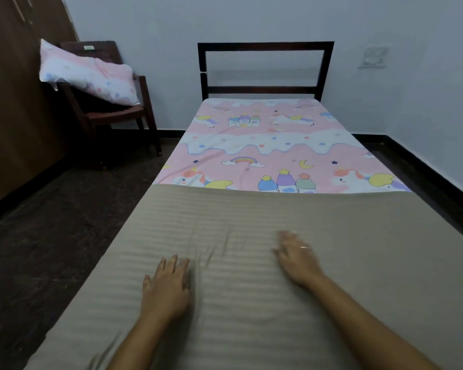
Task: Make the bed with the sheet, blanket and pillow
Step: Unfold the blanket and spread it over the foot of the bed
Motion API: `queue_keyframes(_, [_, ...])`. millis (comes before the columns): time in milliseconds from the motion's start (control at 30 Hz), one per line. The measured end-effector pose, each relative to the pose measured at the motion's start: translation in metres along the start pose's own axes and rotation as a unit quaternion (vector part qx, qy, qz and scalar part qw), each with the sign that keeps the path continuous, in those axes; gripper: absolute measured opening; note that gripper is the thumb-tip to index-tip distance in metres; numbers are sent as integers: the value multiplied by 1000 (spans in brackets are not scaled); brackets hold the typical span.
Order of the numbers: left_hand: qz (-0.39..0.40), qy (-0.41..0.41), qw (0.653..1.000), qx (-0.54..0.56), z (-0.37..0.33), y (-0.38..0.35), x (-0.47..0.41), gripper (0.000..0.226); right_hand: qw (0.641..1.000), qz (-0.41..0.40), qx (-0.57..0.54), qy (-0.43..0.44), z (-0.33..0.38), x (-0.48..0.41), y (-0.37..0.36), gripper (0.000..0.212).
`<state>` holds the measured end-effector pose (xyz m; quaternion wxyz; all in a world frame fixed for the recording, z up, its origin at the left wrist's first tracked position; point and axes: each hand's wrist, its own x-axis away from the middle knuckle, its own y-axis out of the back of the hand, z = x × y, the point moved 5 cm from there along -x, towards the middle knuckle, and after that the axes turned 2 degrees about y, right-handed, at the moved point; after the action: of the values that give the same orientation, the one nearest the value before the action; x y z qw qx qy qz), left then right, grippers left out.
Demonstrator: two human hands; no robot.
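Observation:
A pink sheet [265, 145] printed with unicorns and rainbows covers the mattress up to the dark headboard [265, 46]. A beige striped blanket [358, 249] lies flat over the near half of the bed, its far edge straight across the middle. My left hand [166, 287] rests palm down on the blanket, fingers spread. My right hand [297, 257], with a ring on one finger, also lies flat on the blanket, slightly blurred. A few creases run between the hands. The matching pink pillow [88, 73] leans on a chair at the far left.
A dark wooden chair [123, 110] stands left of the bed head. A brown wardrobe [14, 102] lines the left wall. Dark floor [51, 231] runs along both sides of the bed. A switch plate [373, 57] is on the pale wall.

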<state>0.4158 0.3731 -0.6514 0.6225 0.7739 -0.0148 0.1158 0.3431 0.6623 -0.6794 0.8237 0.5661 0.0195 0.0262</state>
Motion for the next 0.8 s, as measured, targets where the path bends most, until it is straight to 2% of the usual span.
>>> queue_keyframes(67, [-5,-13,1000,7,-7,-2,-5,58,989,-51,72,-121,-80,-2,26,57])
queue_keyframes(133, [-8,-28,1000,4,-16,-6,-10,57,967,-65,102,-225,-134,7,40,60])
queue_keyframes(200, [-9,-41,999,5,-30,-11,-17,57,951,-72,118,-277,-150,4,41,63])
queue_keyframes(233, [-9,-47,999,5,-36,-13,-21,57,950,-78,124,-275,-139,-3,38,63])
queue_keyframes(333, [-10,-55,998,9,-62,-18,-37,55,971,-72,110,-200,-74,-36,14,60])
queue_keyframes(433, [-23,-63,998,18,-93,-22,-56,54,995,-26,89,-32,12,-57,-22,64])
queue_keyframes(533, [-41,-69,996,45,-122,-25,-77,57,984,84,35,151,68,-62,-43,56])
queue_keyframes(600, [-53,-76,993,66,-135,-27,-87,57,968,122,-73,205,63,-69,-35,52])
queue_keyframes(633, [-60,-83,992,67,-141,-28,-91,57,967,104,-119,199,44,-76,-25,51])
queue_keyframes(700, [-69,-102,991,50,-150,-33,-97,74,985,33,-138,102,-21,-93,0,51])
queue_keyframes(800, [-56,-122,991,14,-155,-46,-106,92,992,-74,10,-101,-153,-101,48,50])
